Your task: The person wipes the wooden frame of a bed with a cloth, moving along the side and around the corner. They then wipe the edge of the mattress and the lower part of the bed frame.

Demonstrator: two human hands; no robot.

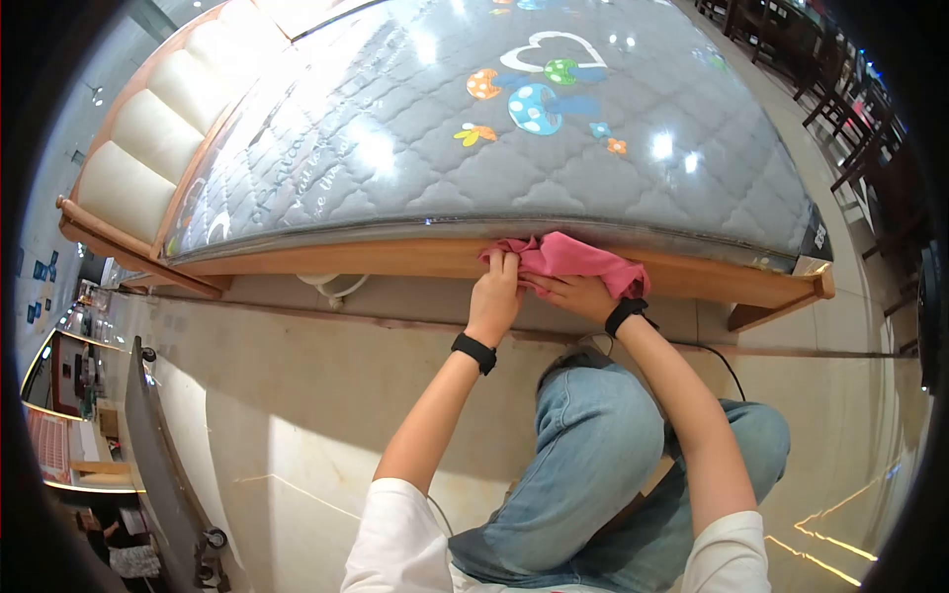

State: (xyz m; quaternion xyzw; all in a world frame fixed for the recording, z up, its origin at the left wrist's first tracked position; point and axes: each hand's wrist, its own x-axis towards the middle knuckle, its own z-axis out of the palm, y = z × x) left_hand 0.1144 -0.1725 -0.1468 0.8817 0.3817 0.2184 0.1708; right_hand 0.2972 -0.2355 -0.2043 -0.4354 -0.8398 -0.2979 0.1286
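Observation:
A pink cloth lies bunched against the wooden side rail of a bed, draped partly over its top edge. My left hand grips the cloth's left end with bent fingers. Just to the right, my right hand is pressed on the cloth's lower side, its fingers partly covered by the folds. Both wrists wear black bands. Above the rail sits a grey quilted mattress under shiny clear plastic, printed with colourful mushrooms and a white heart.
A cream padded headboard stands at the left. The rail's right end meets a bed leg. Dark wooden chairs line the upper right. A wheeled grey panel stands on the tiled floor at lower left. My bent knees are close to the rail.

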